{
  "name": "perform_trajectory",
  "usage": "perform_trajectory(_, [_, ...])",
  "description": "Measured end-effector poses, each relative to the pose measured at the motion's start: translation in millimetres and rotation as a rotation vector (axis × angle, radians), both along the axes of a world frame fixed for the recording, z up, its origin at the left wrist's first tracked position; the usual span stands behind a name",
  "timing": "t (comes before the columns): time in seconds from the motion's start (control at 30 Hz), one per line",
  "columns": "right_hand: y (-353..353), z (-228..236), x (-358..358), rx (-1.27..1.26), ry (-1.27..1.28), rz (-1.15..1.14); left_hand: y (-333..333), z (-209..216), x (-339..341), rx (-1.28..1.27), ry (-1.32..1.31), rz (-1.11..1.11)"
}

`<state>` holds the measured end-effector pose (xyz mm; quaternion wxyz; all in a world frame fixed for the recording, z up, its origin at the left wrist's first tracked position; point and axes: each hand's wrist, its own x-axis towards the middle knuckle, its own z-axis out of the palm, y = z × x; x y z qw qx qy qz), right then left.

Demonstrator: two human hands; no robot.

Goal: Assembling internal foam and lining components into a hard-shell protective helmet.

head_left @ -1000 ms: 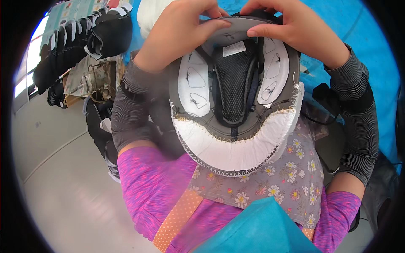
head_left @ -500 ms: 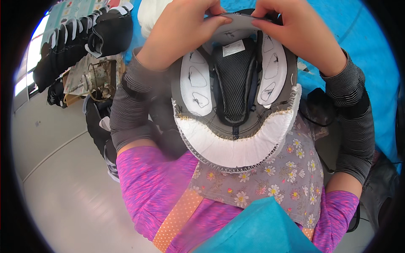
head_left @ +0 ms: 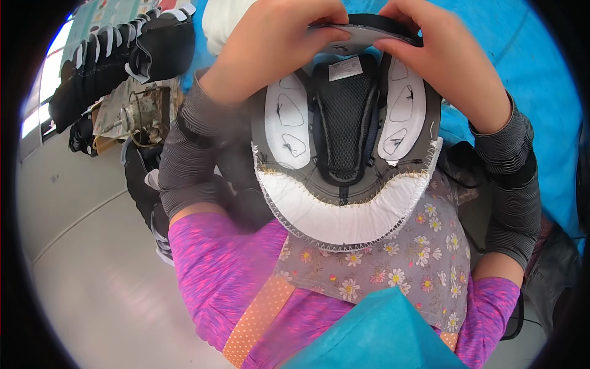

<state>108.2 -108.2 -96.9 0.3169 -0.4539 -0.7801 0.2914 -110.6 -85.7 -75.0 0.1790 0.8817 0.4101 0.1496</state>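
A dark grey shoe upper (head_left: 307,194) is held inner side up over my lap, its far end between my hands. Its black mesh tongue (head_left: 345,123) lies down the middle with a small white label near the far end. White lining patches flank the tongue, and a white curved piece (head_left: 344,224) with stitched edges covers the near end. My left hand (head_left: 279,46) pinches the far rim, thumb on the inside. On the right of that rim, my right hand (head_left: 424,52) grips with its thumb inside too. Both hands' other fingers are partly hidden behind the rim.
Stacked black shoe uppers (head_left: 163,52) stand at the far left. Below them is a worn metal machine part (head_left: 144,117). Blue sheeting (head_left: 510,55) spreads along the far and right sides, and a white bundle (head_left: 224,21) lies beyond my left hand.
The upper's far rim has tipped so its black outer edge now shows. My right hand has slid slightly right and down along it; my left hand has moved slightly right.
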Motion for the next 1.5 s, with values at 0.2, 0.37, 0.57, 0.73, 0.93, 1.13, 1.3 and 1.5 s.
perform_trajectory(0.2, [8.2, 1.3, 21.9, 0.072, 0.018, -0.019, 7.3, 8.2, 12.9, 0.199, 0.001, -0.126])
perform_trajectory(0.37, [19.5, 5.0, 37.1, 0.102, 0.041, -0.125, 16.0, 15.5, 14.5, 0.025, -0.088, 0.074])
perform_trajectory(0.57, [54.5, -27.8, 64.4, -0.109, 0.187, -0.07, 29.9, -11.3, 21.6, 0.153, 0.072, 0.172])
perform_trajectory(0.73, [63.2, -46.5, 67.7, 0.159, 0.032, 0.002, 35.0, -26.5, 7.1, 0.214, 0.082, 0.128])
perform_trajectory(0.93, [59.4, -42.1, 70.5, -0.012, 0.115, -0.05, 36.3, -26.6, -1.9, 0.166, 0.086, 0.142])
perform_trajectory(1.13, [58.1, -56.0, 70.8, -0.009, 0.182, -0.035, 25.8, -34.4, -2.2, 0.128, 0.085, 0.27])
perform_trajectory(1.3, [47.2, -43.5, 68.4, 0.094, 0.149, 0.002, 24.5, -31.7, -12.2, -0.052, -0.096, 0.306])
perform_trajectory(1.5, [50.0, -57.5, 71.4, 0.173, 0.275, 0.111, 25.8, -31.7, -9.7, -0.363, -0.082, 0.325])
